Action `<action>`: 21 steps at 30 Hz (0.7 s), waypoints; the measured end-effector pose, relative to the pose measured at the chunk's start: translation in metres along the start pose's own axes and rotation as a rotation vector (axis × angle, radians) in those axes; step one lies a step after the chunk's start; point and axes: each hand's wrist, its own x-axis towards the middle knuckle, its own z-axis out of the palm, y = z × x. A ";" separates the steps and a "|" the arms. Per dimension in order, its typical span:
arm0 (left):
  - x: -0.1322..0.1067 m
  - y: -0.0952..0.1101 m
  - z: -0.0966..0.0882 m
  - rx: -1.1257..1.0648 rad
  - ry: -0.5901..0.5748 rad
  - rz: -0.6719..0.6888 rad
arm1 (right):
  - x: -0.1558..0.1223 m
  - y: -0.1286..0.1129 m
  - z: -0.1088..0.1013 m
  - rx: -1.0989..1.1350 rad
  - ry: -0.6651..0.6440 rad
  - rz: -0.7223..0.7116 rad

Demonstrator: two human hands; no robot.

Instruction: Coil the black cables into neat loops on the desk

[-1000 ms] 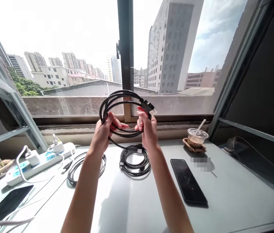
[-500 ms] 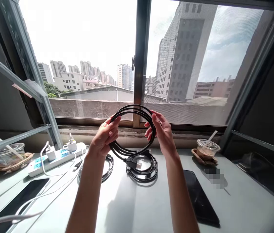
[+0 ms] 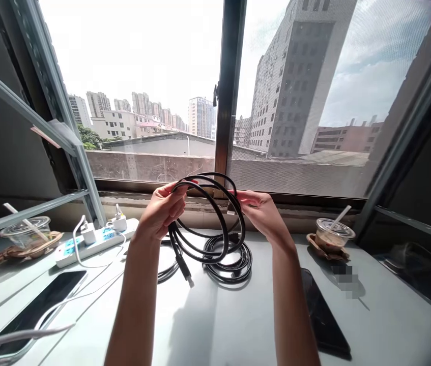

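A black cable (image 3: 221, 223) hangs in loose loops between my two hands, above the table. My left hand (image 3: 165, 208) is closed on the left side of the loops, thumb on top. From there one end hangs down with a black plug (image 3: 183, 269) and its metal tip. My right hand (image 3: 259, 211) pinches the loops at their right side, where another connector (image 3: 232, 209) partly shows behind the cable. Below lies a second coiled black cable (image 3: 234, 277) on the table. Part of a third coil (image 3: 167, 277) shows behind my left forearm.
At left, a white power strip (image 3: 96, 246) holds white chargers, with a phone (image 3: 35, 310) and white cords nearby. A black tablet-like slab (image 3: 324, 320) lies by my right forearm. Drink cups stand at left (image 3: 28, 239) and right (image 3: 333, 236). Metal shelf posts (image 3: 66, 101) flank the window.
The neat round coil has spread into looser loops. Its plug, earlier at the bottom middle, now dangles at lower left. My right hand has turned and moved slightly down. The view has shifted slightly.
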 end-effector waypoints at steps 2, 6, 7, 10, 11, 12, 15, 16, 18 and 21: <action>0.000 -0.001 0.003 0.021 0.006 -0.008 | 0.002 0.007 0.005 0.051 -0.014 0.070; 0.007 -0.010 0.005 0.090 0.150 0.057 | 0.004 0.007 0.013 0.164 -0.024 0.186; 0.008 -0.013 0.006 0.126 0.230 0.108 | 0.004 0.005 0.014 0.187 -0.033 0.203; 0.009 -0.018 0.010 0.255 0.441 0.270 | 0.001 -0.005 0.018 0.242 -0.083 0.220; 0.008 -0.018 0.012 0.291 0.474 0.301 | 0.000 -0.009 0.019 0.243 -0.097 0.210; 0.006 -0.018 0.014 0.322 0.499 0.324 | -0.001 -0.012 0.020 0.230 -0.110 0.190; -0.001 -0.013 0.021 0.384 0.545 0.402 | -0.006 -0.019 0.020 0.149 -0.133 0.081; -0.003 -0.012 0.022 0.395 0.542 0.426 | -0.008 -0.021 0.019 0.118 -0.140 0.044; -0.005 -0.011 0.023 0.415 0.532 0.460 | -0.012 -0.025 0.017 0.080 -0.154 0.003; -0.004 -0.013 0.023 0.438 0.567 0.470 | -0.019 -0.033 0.015 -0.015 -0.194 -0.048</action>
